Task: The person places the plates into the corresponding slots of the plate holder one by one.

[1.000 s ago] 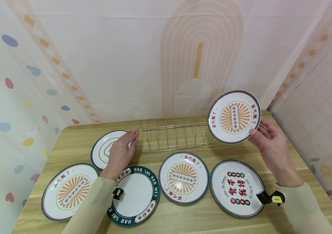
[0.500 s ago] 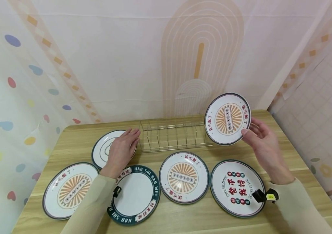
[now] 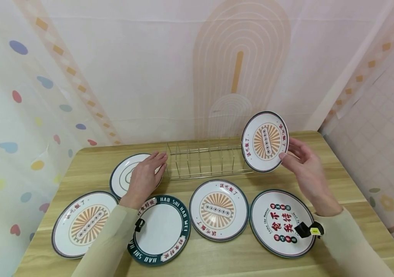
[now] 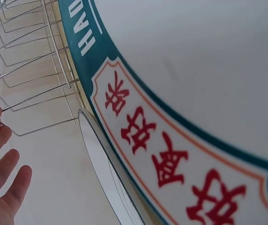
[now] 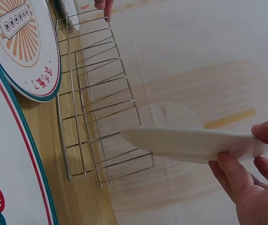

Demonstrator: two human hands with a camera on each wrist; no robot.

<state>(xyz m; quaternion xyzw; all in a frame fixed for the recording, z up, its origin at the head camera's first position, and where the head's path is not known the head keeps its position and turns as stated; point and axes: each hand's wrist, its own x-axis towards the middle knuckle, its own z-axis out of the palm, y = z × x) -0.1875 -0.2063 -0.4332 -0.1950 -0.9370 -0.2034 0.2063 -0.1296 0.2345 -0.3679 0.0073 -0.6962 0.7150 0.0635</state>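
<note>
My right hand [image 3: 309,177] pinches the edge of a white plate [image 3: 265,141] with an orange sunburst print and holds it upright. In the right wrist view this held plate [image 5: 185,143] appears edge-on, over the end of the gold wire dish rack [image 5: 98,110]. My left hand [image 3: 146,177] is at the rack's left end; its thumb and forefinger pinch the end wire, while the other fingers [image 4: 14,187] spread apart. Under that hand lies a plate [image 3: 122,177] with a line drawing, partly hidden. The rack's slots hold no plates.
Along the table's front lie a sunburst plate [image 3: 79,227], a green-rimmed plate [image 3: 181,215], another sunburst plate [image 3: 217,227] and a plate with red characters [image 3: 280,246]. A patterned cloth [image 3: 141,77] hangs behind the wooden table [image 3: 231,259].
My right hand has moved left with the plate, bringing it closer to the rack's right end and turning it more edge-on. The left hand stays at the rack's left end.
</note>
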